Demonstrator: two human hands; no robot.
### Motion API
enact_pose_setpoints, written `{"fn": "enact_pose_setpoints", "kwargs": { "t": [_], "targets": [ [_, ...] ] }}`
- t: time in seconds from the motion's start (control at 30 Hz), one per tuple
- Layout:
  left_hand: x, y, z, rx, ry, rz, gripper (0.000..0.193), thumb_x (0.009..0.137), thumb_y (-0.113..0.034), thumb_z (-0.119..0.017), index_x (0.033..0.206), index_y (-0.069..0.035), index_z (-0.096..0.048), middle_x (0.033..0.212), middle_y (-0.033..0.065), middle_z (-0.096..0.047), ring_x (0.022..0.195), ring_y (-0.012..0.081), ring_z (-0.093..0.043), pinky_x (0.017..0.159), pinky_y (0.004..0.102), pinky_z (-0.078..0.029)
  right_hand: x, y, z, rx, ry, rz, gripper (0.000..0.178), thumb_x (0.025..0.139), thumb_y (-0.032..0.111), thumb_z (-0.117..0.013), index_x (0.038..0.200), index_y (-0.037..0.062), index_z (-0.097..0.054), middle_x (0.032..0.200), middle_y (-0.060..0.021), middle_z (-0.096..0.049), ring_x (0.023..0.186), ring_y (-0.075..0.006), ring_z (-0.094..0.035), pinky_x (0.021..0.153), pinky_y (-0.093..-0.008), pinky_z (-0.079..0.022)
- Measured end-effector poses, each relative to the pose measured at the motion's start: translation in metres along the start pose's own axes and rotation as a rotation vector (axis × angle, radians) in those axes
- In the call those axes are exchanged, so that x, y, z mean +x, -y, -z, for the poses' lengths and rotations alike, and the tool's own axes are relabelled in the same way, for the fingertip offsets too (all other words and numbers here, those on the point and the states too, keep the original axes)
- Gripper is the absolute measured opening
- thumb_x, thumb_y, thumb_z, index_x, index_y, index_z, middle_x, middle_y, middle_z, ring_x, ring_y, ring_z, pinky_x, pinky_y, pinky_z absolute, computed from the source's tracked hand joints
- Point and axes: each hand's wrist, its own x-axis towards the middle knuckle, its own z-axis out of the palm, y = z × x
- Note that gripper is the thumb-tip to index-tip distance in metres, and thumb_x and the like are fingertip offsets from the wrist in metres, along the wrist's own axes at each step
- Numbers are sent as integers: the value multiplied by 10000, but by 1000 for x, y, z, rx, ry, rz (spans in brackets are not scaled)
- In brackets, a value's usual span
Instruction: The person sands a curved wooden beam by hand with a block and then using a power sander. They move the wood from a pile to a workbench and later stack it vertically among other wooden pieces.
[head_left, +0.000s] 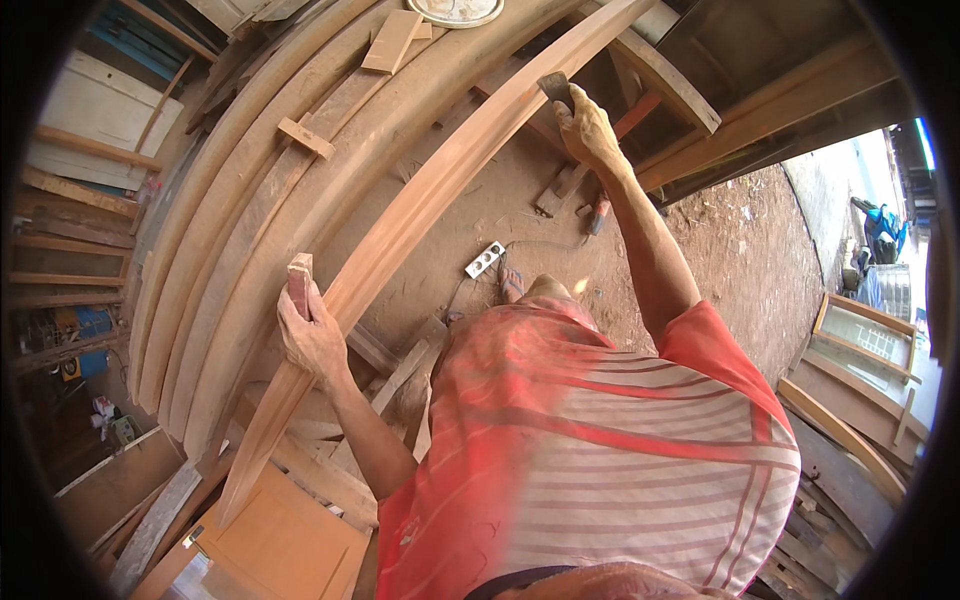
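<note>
A long, planed wooden beam [425, 205] with lengthwise grooves runs slantwise in front of me, from low at the left to far at the right. My left hand [312, 335] is closed around a small wooden block with a reddish face [299, 283], resting against the beam's left part. Farther along, my right hand [588, 130] grips a dark, flat piece like folded sandpaper [555, 86] at the beam's near edge. The underside of that dark piece is hidden against the wood.
Several curved boards [240, 200] stand beyond the beam, with a short offcut [393, 42] and a white round lid [455, 10] on top. On the dirt floor lie a white power strip [485, 260] and a corded tool [599, 217]. An orange-brown panel [285, 540] is at lower left.
</note>
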Motion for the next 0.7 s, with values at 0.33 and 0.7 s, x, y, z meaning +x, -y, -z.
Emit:
{"fn": "enact_pose_setpoints", "kwargs": {
  "t": [0.33,0.7],
  "targets": [
    [2,-5,-4,24,-31,-1,442,1001,-371,-669,1289,-37,-640,1195,171,-708,1068,375,-692,863,485,-556,-17,15,3,-25,80,130,514,1024,276,-584,1425,-32,-486,1122,-377,-671,1111,-516,-650,948,-565,-506],
    [1,-7,-6,42,-50,13,453,995,-392,-672,1283,-43,-643,1185,171,-714,1055,372,-696,847,494,-554,-9,39,14,-99,128,-81,534,1025,287,-580,1383,-98,-491,1073,-367,-687,1060,-510,-671,906,-556,-534]
  ]
}}
